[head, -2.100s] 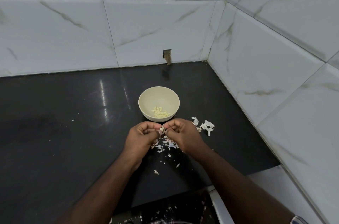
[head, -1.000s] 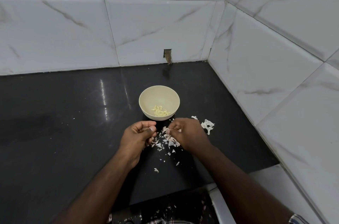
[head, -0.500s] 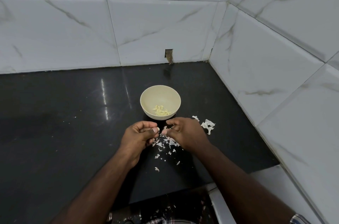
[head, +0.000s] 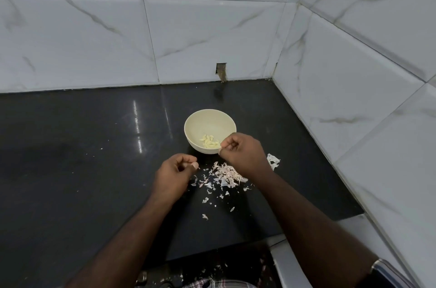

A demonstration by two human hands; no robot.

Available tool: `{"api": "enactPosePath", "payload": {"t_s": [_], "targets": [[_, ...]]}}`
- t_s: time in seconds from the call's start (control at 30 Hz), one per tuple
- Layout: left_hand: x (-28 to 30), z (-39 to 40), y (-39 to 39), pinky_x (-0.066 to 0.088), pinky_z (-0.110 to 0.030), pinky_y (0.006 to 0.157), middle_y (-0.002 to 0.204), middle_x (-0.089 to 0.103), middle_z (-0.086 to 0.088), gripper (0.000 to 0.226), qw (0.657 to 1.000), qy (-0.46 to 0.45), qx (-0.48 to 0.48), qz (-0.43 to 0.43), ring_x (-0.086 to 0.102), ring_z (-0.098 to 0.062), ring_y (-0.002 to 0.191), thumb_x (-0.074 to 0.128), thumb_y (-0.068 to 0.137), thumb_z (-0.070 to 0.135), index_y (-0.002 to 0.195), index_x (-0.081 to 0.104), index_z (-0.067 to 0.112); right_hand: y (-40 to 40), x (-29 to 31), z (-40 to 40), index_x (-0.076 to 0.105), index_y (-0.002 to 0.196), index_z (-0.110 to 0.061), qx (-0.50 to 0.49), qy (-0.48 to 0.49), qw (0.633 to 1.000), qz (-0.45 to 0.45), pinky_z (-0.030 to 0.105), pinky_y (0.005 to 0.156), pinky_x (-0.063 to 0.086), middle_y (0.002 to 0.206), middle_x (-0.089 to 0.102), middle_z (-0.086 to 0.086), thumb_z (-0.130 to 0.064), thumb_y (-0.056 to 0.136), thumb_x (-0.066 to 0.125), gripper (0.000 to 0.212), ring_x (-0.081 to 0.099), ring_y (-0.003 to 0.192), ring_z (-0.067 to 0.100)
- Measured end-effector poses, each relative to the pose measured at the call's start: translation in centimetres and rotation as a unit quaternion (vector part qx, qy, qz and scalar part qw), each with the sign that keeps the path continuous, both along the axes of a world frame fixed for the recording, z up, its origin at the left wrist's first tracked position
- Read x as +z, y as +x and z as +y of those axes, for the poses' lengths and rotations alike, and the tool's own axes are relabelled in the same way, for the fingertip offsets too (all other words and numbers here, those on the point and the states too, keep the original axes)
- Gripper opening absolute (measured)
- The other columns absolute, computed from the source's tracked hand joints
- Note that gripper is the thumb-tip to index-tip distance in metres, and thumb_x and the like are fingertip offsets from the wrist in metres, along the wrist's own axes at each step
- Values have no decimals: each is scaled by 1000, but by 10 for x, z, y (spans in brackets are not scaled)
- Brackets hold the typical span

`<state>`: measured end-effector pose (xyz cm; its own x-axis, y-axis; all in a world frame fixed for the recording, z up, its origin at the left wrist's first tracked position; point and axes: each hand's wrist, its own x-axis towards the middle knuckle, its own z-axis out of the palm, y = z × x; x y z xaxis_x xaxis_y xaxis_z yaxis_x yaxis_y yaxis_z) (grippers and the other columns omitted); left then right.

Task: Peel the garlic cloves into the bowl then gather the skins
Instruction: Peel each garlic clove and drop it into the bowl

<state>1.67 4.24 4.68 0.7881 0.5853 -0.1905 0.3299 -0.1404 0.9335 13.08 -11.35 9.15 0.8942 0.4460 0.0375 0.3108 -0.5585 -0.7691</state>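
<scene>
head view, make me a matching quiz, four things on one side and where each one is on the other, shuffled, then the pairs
Things:
1. bowl
2. peeled cloves
3. skins
4. right hand

Places:
A. inside the bowl
B. loose on the counter between the hands
C. at the bowl's near rim
D. standing on the black counter near the corner

Pairs: 1-D, 2-A, 3-B, 4-C

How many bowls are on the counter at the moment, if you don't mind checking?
1. The bowl sits on the black counter, just beyond the skins, holding peeled cloves; the right hand overlaps its near rim.
</scene>
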Motion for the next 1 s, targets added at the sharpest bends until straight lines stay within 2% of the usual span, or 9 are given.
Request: {"api": "enactPosePath", "payload": {"t_s": [0.17, 0.23, 0.33, 0.4, 0.47, 0.53, 0.7, 0.9, 1.0], "targets": [[-1, 5, -5, 42, -8, 61, 77, 72, 13, 9, 988, 116, -56, 82, 64, 5, 72, 76, 85, 22, 85, 73, 30, 17, 7, 10, 76, 104, -21, 14, -50, 998, -37, 28, 80, 54, 84, 69, -11, -20, 85, 66, 22, 63, 80, 5], [-2, 5, -8, 38, -3, 56, 75, 71, 17, 8, 980, 140, -94, 101, 61, 10, 68, 77, 85, 22, 85, 74, 29, 17, 7, 11, 76, 109, -22, 15, -47, 997, -51, 23, 82, 52, 92, 72, -10, -22, 88, 66, 24, 63, 85, 2], [-6, 2, -9, 39, -4, 60, 74, 70, 17, 6, 964, 181, -150, 124, 62, 8, 71, 78, 82, 24, 84, 74, 29, 7, 0, 7, 78, 99, -22, 49, -37, 997, -39, 15, 70, 46, 82, 71, -14, -23, 89, 68, 14, 61, 72, -6], [-8, -2, -9, 44, -11, 65, 75, 71, 14, 7, 955, 206, -165, 132, 63, 5, 73, 79, 81, 27, 85, 73, 28, -4, -12, 5, 78, 100, -21, 119, -77, 990, -18, 15, 70, 44, 86, 72, -12, -19, 89, 67, 15, 60, 70, -6], [-11, -5, -7, 48, -18, 69, 74, 70, 15, 6, 949, 225, -171, 138, 63, 4, 72, 76, 81, 26, 82, 72, 30, -14, -27, 3, 78, 102, -19, 187, -142, 972, -18, 20, 81, 47, 100, 74, -4, -16, 90, 63, 20, 64, 87, 4], [-13, -6, -6, 50, -20, 68, 72, 69, 16, 9, 944, 242, -174, 140, 62, 4, 70, 71, 81, 23, 78, 71, 31, -19, -41, 5, 77, 97, -17, 230, -188, 954, -45, 34, 84, 50, 96, 71, 2, -14, 89, 58, 21, 62, 94, 17], [-15, -7, -3, 50, -25, 70, 75, 68, 12, 8, 941, 255, -169, 143, 63, -4, 73, 66, 82, 25, 75, 66, 29, -20, -48, 10, 72, 94, -25, 236, -251, 936, -70, 38, 78, 51, 89, 48, -4, -28, 91, 53, 20, 60, 93, 22], [-13, -6, -5, 49, -28, 69, 77, 65, 12, 4, 950, 246, -141, 129, 61, -4, 74, 62, 82, 25, 79, 61, 27, -27, -49, 16, 66, 88, -19, 223, -268, 933, -86, 38, 75, 52, 97, 52, 2, -28, 93, 50, 19, 60, 90, 25], [-12, -6, -5, 47, -23, 67, 77, 67, 13, 7, 954, 236, -142, 116, 61, 0, 72, 64, 81, 19, 81, 64, 26, -27, -46, 16, 59, 89, -19, 204, -246, 943, -95, 32, 72, 44, 98, 58, 3, -27, 91, 50, 12, 59, 91, 24]]}}
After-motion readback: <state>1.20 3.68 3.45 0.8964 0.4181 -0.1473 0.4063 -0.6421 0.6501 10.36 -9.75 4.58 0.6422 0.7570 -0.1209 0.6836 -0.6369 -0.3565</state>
